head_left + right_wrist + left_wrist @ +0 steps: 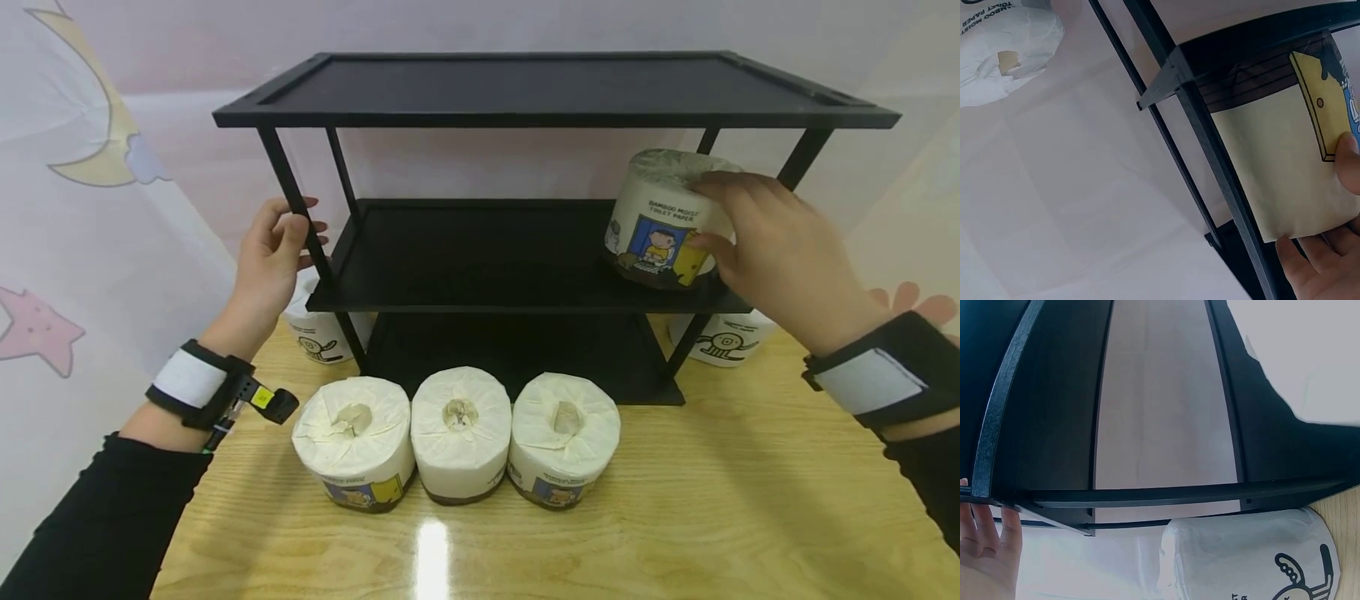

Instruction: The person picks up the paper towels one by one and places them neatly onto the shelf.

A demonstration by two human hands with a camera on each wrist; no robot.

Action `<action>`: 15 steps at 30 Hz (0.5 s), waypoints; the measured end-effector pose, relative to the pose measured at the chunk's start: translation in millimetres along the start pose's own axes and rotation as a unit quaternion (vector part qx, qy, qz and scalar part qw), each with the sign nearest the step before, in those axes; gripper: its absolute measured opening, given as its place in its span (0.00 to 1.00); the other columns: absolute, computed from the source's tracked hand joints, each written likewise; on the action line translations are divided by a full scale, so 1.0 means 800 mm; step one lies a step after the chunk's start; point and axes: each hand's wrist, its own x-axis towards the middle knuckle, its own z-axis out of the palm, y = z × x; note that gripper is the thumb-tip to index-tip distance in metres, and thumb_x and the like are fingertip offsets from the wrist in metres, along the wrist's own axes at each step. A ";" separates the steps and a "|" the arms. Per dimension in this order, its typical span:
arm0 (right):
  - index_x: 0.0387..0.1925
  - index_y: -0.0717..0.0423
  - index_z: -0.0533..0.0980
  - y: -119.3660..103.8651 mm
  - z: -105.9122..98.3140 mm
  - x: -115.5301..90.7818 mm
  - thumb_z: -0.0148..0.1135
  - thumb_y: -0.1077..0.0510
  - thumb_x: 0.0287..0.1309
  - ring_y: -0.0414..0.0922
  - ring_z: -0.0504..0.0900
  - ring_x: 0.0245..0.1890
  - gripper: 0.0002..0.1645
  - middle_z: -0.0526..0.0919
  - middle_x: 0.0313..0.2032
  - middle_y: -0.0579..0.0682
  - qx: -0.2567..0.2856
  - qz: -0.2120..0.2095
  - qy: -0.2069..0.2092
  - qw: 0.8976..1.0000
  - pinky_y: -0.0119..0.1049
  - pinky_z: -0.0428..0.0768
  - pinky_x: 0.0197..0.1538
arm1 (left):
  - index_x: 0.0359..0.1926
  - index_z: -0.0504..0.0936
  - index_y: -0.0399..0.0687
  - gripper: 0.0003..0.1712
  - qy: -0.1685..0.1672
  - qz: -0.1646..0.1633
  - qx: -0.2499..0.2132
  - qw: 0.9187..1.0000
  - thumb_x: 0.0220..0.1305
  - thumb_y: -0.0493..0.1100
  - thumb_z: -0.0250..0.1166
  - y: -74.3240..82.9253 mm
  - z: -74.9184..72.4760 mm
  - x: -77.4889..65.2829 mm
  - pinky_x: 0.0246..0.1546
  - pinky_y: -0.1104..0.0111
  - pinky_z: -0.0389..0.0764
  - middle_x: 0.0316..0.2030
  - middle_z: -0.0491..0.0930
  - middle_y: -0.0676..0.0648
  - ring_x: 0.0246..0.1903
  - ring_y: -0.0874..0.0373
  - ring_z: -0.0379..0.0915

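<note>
My right hand (780, 242) holds a wrapped toilet paper roll (663, 212) at the right end of the middle tier (465, 250) of a black shelf rack. The thumb lies on the roll's printed side and the fingers reach over its top. In the right wrist view the roll's cream side (1266, 156) shows beside a rack post; whether its base rests fully on the tier I cannot tell. My left hand (270, 254) grips the rack's front left post (281, 167), thumb in front and fingertips showing past it. Part of that hand (988, 550) appears in the left wrist view.
Three wrapped rolls, left (352, 433), middle (461, 437) and right (564, 433), stand in a row before the rack on the wooden table (675, 517). Another roll (318, 337) stands by the rack's left side, and one more (727, 340) by its right.
</note>
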 end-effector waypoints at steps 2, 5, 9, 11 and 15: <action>0.63 0.67 0.67 0.000 0.000 0.000 0.75 0.72 0.47 0.68 0.73 0.56 0.41 0.74 0.57 0.67 0.008 0.004 -0.003 1.000 0.61 0.72 0.58 | 0.57 0.75 0.56 0.24 0.000 0.000 -0.004 1.000 0.65 0.60 0.58 0.000 0.000 0.000 0.47 0.72 0.78 0.45 0.79 0.50 0.49 0.56 0.75; 0.63 0.67 0.66 0.001 0.000 0.000 0.74 0.74 0.47 0.68 0.72 0.56 0.41 0.73 0.57 0.68 0.018 0.003 -0.006 1.000 0.60 0.70 0.60 | 0.57 0.76 0.56 0.24 0.001 0.002 -0.009 1.000 0.65 0.59 0.58 0.000 0.001 -0.001 0.47 0.72 0.78 0.44 0.79 0.50 0.48 0.56 0.76; 0.63 0.68 0.64 0.002 0.002 0.000 0.72 0.76 0.48 0.68 0.71 0.57 0.40 0.72 0.57 0.68 0.027 0.004 -0.006 1.000 0.60 0.70 0.60 | 0.57 0.76 0.56 0.24 -0.001 0.003 -0.007 1.000 0.65 0.59 0.58 0.001 0.001 -0.002 0.47 0.73 0.78 0.44 0.79 0.50 0.48 0.57 0.75; 0.62 0.68 0.64 0.003 0.002 0.000 0.71 0.76 0.49 0.69 0.70 0.57 0.40 0.71 0.58 0.68 0.030 0.006 -0.008 1.000 0.60 0.69 0.60 | 0.57 0.76 0.57 0.24 -0.002 0.005 -0.005 1.000 0.64 0.60 0.58 0.001 0.002 -0.003 0.47 0.73 0.78 0.44 0.79 0.50 0.48 0.57 0.75; 0.62 0.68 0.63 0.005 0.004 0.001 0.69 0.76 0.51 0.69 0.69 0.58 0.38 0.71 0.59 0.68 0.033 0.020 -0.016 0.999 0.60 0.69 0.60 | 0.57 0.76 0.57 0.25 -0.002 0.012 -0.013 1.000 0.63 0.61 0.59 0.001 0.003 -0.004 0.47 0.73 0.78 0.44 0.79 0.50 0.48 0.57 0.76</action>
